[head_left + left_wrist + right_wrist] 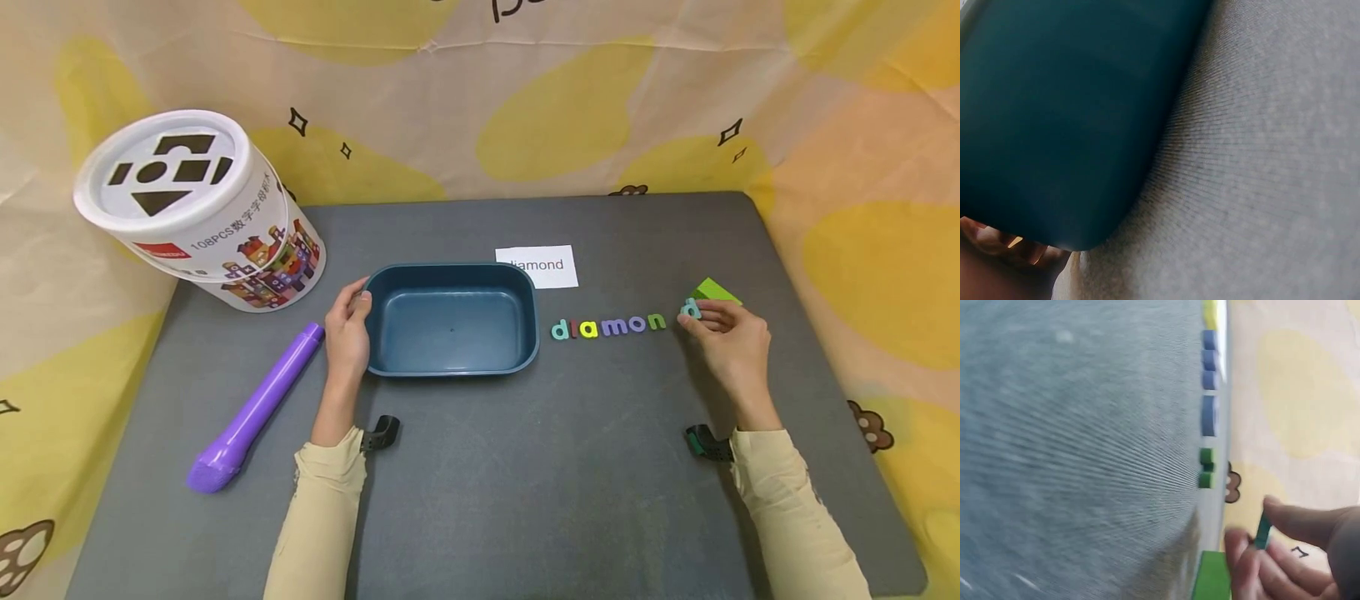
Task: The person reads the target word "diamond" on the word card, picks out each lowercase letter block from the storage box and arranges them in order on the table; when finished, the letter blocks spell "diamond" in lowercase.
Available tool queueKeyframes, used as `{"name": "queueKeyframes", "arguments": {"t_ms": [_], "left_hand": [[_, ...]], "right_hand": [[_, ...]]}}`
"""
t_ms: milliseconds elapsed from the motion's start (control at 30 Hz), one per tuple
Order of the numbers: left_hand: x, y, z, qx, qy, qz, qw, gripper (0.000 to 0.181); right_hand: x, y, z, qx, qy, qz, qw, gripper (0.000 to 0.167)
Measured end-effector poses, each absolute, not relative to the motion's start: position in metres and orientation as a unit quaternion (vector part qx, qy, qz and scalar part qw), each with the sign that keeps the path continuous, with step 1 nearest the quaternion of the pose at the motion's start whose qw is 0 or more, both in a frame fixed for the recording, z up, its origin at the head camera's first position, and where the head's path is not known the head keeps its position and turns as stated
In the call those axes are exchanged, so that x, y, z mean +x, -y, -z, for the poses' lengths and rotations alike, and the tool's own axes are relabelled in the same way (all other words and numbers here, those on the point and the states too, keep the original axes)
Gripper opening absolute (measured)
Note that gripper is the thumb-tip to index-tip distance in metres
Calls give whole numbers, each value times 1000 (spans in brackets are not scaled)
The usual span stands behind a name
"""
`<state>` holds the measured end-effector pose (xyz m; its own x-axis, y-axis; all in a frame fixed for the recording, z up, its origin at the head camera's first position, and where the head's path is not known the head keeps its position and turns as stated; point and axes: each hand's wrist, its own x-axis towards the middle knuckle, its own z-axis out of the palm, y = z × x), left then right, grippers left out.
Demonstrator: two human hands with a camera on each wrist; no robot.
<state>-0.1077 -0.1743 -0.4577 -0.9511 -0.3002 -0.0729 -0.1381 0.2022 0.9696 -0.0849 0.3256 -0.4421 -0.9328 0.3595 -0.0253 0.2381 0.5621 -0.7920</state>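
Note:
My left hand [348, 333] grips the left end of a dark blue plastic tray [452, 367], thumb at the rim; in the left wrist view the tray's outer side [1060, 125] fills the upper left and fingers show below it. Between thumb and fingertips, my right hand [731, 346] pinches a teal letter d [690, 309], seen edge-on in the right wrist view. It is held just right of a row of colored letters reading "diamon", from a teal d [560, 330] to a green n [656, 322]. A green block [714, 290] lies behind the right hand.
A white card [551, 271] printed "diamond", partly covered by the tray's corner, lies behind the row. A purple toy microphone [258, 408] rests left of my left arm. At the back left stands a white bucket [247, 242] with shaped holes in its lid.

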Motion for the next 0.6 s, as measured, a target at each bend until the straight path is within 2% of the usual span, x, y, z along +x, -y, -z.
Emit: {"name": "queueKeyframes", "arguments": {"t_ms": [200,600], "left_hand": [[-108,174,458,141,772,616,65,39],[-106,174,455,143,772,617,57,40]], "right_hand": [[-86,-322,455,-166,920,-348,70,36],[-90,-324,452,-188,915,-356,33,37]]}}
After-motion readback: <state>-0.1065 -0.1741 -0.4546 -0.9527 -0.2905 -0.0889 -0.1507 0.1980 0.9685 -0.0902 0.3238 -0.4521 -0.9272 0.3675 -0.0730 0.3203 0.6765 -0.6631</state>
